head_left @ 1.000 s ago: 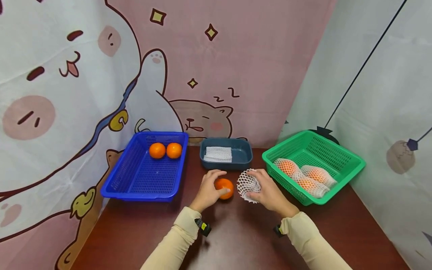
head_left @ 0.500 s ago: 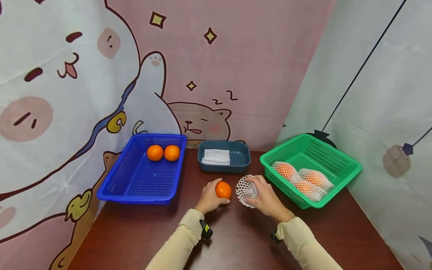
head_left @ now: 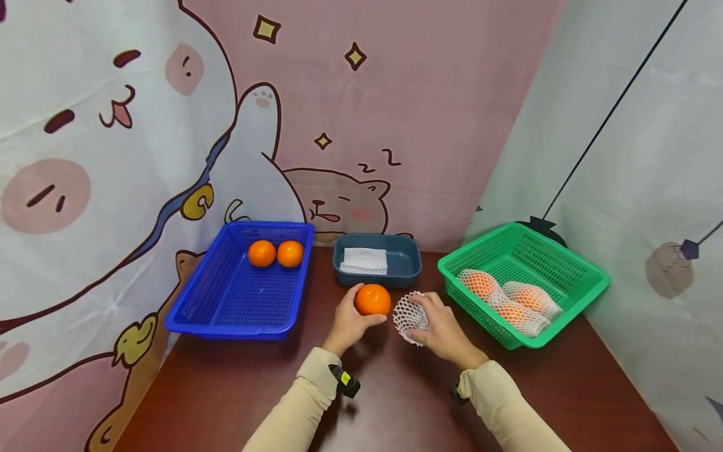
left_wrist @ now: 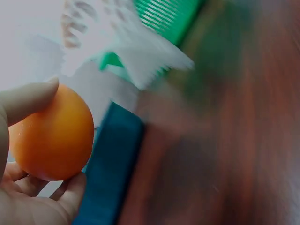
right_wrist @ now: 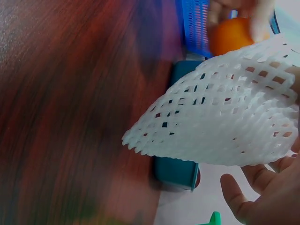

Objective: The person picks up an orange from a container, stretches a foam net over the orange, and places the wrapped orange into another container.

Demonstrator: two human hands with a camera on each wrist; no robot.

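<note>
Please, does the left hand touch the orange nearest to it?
Touching. The left wrist view shows it plainly: the left hand grips the orange, thumb and fingers on opposite sides.

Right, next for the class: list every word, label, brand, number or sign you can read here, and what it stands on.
"z" (smaller): on the wall cloth, above the sleeping cartoon animal.
"Z" (larger): same cloth, to its right.
Yellow mark on the left wrist's black device: too small to read.
No readable text on the held orange, net sleeve, blue basket or green basket.
</note>
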